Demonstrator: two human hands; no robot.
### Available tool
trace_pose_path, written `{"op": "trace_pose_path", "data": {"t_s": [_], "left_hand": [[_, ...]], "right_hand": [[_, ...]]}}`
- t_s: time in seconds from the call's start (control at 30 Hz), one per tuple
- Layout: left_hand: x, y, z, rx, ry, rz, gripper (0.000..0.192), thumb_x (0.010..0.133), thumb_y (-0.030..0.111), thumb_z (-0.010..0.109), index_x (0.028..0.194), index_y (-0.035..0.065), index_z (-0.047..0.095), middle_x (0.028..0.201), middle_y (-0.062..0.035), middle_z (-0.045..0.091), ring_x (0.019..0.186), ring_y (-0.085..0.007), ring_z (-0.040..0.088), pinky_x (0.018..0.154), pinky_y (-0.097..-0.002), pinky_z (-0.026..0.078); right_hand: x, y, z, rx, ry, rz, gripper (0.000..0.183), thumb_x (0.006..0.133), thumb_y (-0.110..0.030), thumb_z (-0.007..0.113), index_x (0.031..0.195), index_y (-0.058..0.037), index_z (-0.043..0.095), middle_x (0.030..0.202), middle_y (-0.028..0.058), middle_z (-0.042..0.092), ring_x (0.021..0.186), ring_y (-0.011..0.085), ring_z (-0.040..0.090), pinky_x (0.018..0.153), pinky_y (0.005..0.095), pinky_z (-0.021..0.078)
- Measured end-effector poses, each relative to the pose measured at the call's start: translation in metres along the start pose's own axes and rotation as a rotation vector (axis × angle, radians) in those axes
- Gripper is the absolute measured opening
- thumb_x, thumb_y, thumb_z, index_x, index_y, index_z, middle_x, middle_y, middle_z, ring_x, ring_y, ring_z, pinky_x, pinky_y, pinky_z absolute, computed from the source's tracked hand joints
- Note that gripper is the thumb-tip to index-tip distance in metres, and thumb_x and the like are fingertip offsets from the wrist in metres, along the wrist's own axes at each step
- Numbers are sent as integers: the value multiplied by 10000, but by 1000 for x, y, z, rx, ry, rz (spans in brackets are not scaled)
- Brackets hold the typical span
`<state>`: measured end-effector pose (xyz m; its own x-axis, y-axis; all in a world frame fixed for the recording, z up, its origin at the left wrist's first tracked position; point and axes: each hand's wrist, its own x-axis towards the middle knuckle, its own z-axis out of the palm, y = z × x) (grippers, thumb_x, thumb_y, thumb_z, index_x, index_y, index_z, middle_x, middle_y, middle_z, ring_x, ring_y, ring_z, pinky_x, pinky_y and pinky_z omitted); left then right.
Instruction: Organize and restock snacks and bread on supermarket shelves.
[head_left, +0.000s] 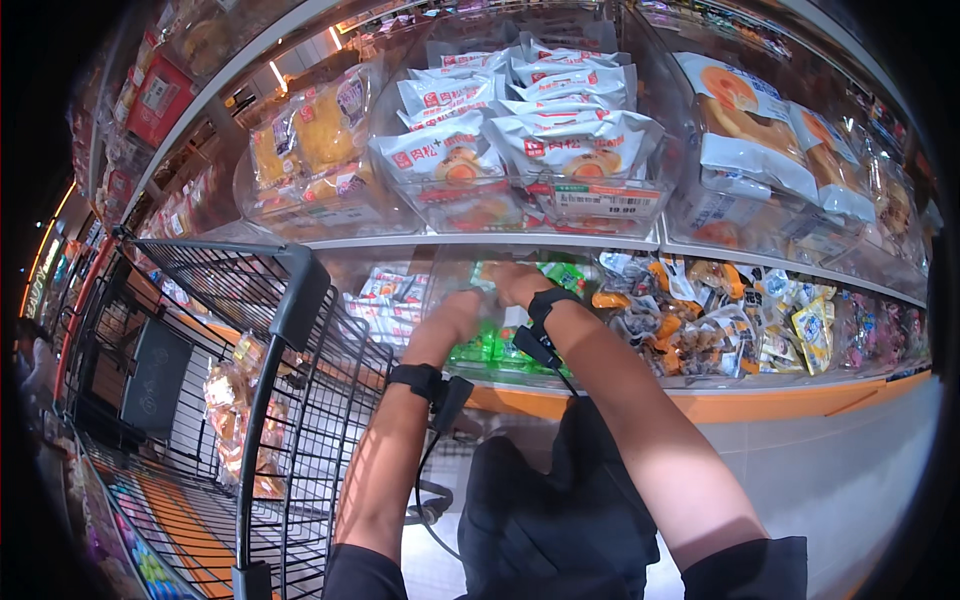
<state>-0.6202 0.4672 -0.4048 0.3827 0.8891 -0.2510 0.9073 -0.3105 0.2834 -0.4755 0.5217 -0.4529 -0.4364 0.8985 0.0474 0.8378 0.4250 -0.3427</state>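
Both of my arms reach into a lower bin of green snack packets (480, 346), and each wrist wears a black strap with a small device. My left hand (459, 313) is blurred above the packets, close beside my right hand. My right hand (516, 283) bends over the back of the same bin, under the shelf edge. Something clear, perhaps a plastic bag or lid, shows between the hands; whether either hand grips it cannot be told. Left of the green packets lie white wrapped packets (386, 300). To the right is a heap of orange, white and black snack packets (675, 315).
A black wire shopping cart (300, 300) stands at my left, holding bagged bread (232, 420). Above my hands runs a shelf edge (480, 241) with clear bins of white pastry packets (577, 142), yellow cakes (330, 127) and bagged bread rings (750, 127). An orange ledge (787, 401) borders the lower bins.
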Motion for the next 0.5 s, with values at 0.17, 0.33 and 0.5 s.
{"op": "trace_pose_path", "data": {"t_s": [0.17, 0.33, 0.5], "left_hand": [[9, 28, -13, -67, 45, -66, 413, 746, 30, 531, 1156, 0, 487, 1111, -304, 549, 1083, -396, 524, 893, -448, 431], [21, 0, 9, -164, 360, -82, 421, 760, 35, 512, 1173, 0, 443, 1087, -319, 546, 1030, -436, 534, 874, -470, 436], [31, -5, 12, -201, 691, 155, 630, 732, 80, 636, 1273, -54, 343, 1173, -289, 517, 1070, -433, 510, 913, -436, 428]], "right_hand": [[27, 27, 26, -187, 113, -19, 381, 747, -96, 600, 1117, -15, 559, 978, 170, 654, 918, 335, 636, 751, 442, 518], [32, 10, 15, -209, -15, -23, 313, 840, -117, 467, 1123, -22, 561, 1054, 184, 621, 962, 351, 616, 805, 474, 490], [22, 3, -13, 48, 301, 42, 358, 848, -228, 471, 1126, -17, 551, 1111, 242, 579, 1040, 382, 557, 892, 460, 436]]}}
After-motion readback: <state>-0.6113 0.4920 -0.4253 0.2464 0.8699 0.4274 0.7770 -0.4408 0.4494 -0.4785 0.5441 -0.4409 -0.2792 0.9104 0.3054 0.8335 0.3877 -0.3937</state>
